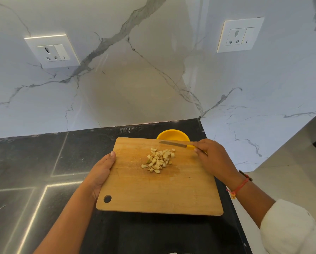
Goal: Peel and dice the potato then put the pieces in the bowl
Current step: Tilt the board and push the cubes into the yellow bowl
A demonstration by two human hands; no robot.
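Marble wall [153, 79] veined in grey fills the background; below it the black counter [43, 162] ends at a right edge just beside your work, and anything that rolls that way is likely lost to the floor. Your cutting board [153, 195] lies toward the counter's right edge, its far edge overlapping the near rim of the bowl; whether its near edge is lifted off the counter I cannot tell.

Your left hand [101, 173] grips the board's left edge, thumb laid flat on top, the other fingers hidden underneath; a one-sided hold like that could let the board twist, so tip it slowly. Your right hand [214, 156] has its fingers curled round the yellow handle of the knife [173, 143], whose blade lies across the board's far right corner, pointing left over the bowl's rim.

That yellow bowl [173, 135] sits in the counter's far right corner, and it looks light; push the board's edge against it and it may slide or tip. It also looks narrower than the board, so pieces swept wide would miss it on either side.

Diced potato [159, 160] sits in a loose pile near the middle of the board, toward the far edge, none of it visibly in the bowl yet; the pieces look damp and may stick, then drop in a clump; steer them with the flat of the blade, edge turned away from your left thumb.
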